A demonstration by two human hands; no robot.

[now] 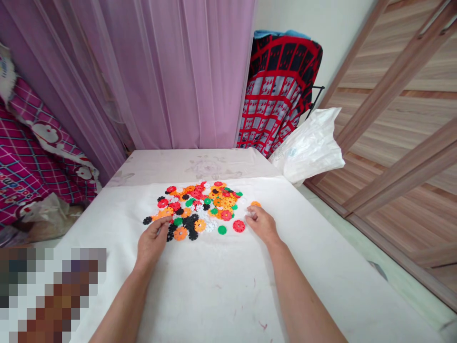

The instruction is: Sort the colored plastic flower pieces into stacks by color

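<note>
A loose pile of notched plastic snowflake discs in red, orange, green, black and white lies on the table, with orange discs [226,201] on its right side. My left hand [153,242] is at the pile's left front edge, fingers closed together beside the black discs [191,223]; what they hold, if anything, is hidden. To the right of the pile, my right hand [263,225] has thumb and fingers drawn together. Something whitish shows at its fingertips, too small to make out. Near it lie a red disc [239,226] and a green disc [222,230].
A white cloth [214,286] covers the table, with a floral cover [160,166] at the far end. Purple curtains [178,76] hang behind. On the right are a white plastic bag [310,147], a red-and-black patterned cloth [274,90] and wooden cabinet doors [392,119].
</note>
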